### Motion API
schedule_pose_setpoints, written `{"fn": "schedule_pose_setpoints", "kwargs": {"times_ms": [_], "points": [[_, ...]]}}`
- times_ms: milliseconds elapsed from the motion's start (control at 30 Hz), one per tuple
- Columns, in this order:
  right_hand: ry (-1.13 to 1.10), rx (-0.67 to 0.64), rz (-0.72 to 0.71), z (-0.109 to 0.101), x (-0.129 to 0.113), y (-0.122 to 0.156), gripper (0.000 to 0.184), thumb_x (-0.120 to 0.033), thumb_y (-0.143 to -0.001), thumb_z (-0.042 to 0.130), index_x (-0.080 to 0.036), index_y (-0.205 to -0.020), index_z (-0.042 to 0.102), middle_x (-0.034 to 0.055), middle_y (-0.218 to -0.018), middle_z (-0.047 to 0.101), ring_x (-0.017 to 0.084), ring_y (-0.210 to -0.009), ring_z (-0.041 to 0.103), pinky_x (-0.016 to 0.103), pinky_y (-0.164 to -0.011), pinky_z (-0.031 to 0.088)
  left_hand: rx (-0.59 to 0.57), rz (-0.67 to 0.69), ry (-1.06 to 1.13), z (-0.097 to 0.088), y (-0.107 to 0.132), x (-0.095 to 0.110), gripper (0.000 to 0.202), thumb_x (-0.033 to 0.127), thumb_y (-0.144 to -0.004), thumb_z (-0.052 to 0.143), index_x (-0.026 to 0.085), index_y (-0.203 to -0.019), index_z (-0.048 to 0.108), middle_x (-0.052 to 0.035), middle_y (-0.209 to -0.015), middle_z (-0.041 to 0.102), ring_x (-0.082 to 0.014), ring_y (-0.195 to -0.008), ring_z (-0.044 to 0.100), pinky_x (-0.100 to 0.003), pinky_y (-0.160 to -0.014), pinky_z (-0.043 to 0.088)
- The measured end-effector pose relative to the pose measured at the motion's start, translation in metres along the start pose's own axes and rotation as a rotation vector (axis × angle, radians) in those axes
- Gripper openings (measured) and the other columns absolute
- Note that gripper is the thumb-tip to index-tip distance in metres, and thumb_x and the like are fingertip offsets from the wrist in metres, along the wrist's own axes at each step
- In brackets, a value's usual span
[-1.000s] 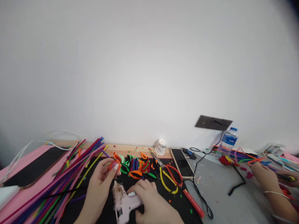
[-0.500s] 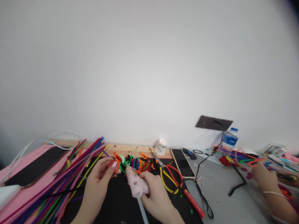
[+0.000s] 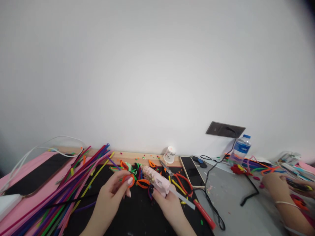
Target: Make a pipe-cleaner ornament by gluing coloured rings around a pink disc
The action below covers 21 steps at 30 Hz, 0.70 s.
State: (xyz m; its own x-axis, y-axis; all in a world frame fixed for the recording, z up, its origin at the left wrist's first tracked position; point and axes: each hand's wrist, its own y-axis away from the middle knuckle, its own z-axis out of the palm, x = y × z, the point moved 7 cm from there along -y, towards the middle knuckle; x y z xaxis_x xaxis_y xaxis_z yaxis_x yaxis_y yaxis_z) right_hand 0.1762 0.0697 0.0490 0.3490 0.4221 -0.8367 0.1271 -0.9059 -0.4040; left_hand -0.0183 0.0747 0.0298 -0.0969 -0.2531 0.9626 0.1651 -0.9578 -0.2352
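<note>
My left hand (image 3: 115, 188) pinches a small loop of orange pipe cleaner (image 3: 130, 180) between thumb and fingers. In my right hand (image 3: 167, 201) is a pale pink glue gun (image 3: 158, 183), its fingers wrapped round the handle. The nozzle points up and left, over a row of bent pipe-cleaner pieces (image 3: 143, 183) in orange, green and purple. A clear glue stick (image 3: 183, 198) juts from the gun's rear toward the lower right. The gun's tip and the orange loop are apart. A black mat (image 3: 137, 216) lies beneath both hands.
Long coloured pipe cleaners (image 3: 61, 196) lie in a bundle at left, by a dark phone-like slab (image 3: 36, 173). Scissors (image 3: 182, 183), a paper cup (image 3: 169, 154), a phone (image 3: 193, 172) and a black cable (image 3: 208, 193) are right. Farther right are a water bottle (image 3: 241, 149) and another person's hands (image 3: 278, 185).
The glue gun has swung so its rear points right, and its nozzle has moved right, away from my left hand. My left hand has shifted slightly right and down with the orange loop.
</note>
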Motion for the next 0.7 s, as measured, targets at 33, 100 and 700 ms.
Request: {"fn": "schedule_pose_setpoints", "kwargs": {"times_ms": [33,100,700], "points": [[0.043,-0.019,0.006,0.002,0.000,0.000,0.014,-0.015,-0.074,0.058,-0.018,-0.085,0.067,0.0031,-0.072,0.069,0.021,-0.064,0.064,0.028,-0.057,0.052,-0.020,0.012,-0.016,0.002,0.001,-0.001,0.015,0.032,-0.079,0.067,0.021,-0.088,0.062,0.0067,-0.056,0.061,-0.0120,-0.046,0.055,-0.023,-0.047,0.046],[0.124,-0.087,0.022,0.007,0.000,0.002,0.015,-0.011,-0.071,0.059,-0.018,-0.083,0.066,0.0014,-0.072,0.066,0.018,-0.063,0.061,0.026,-0.058,0.048,-0.035,0.035,-0.026,0.003,0.003,-0.001,0.013,0.030,-0.081,0.064,0.022,-0.091,0.061,0.0059,-0.062,0.063,-0.0121,-0.049,0.056,-0.023,-0.050,0.047],[0.488,-0.537,-0.011,0.041,0.017,0.019,0.048,-0.025,-0.062,0.079,-0.026,-0.107,0.064,0.0018,-0.098,0.064,0.021,-0.087,0.061,0.025,-0.074,0.044,-0.032,0.092,-0.152,0.001,0.005,0.001,0.009,0.030,-0.081,0.064,0.022,-0.086,0.062,0.0047,-0.062,0.064,-0.0141,-0.053,0.060,-0.023,-0.053,0.051]]}}
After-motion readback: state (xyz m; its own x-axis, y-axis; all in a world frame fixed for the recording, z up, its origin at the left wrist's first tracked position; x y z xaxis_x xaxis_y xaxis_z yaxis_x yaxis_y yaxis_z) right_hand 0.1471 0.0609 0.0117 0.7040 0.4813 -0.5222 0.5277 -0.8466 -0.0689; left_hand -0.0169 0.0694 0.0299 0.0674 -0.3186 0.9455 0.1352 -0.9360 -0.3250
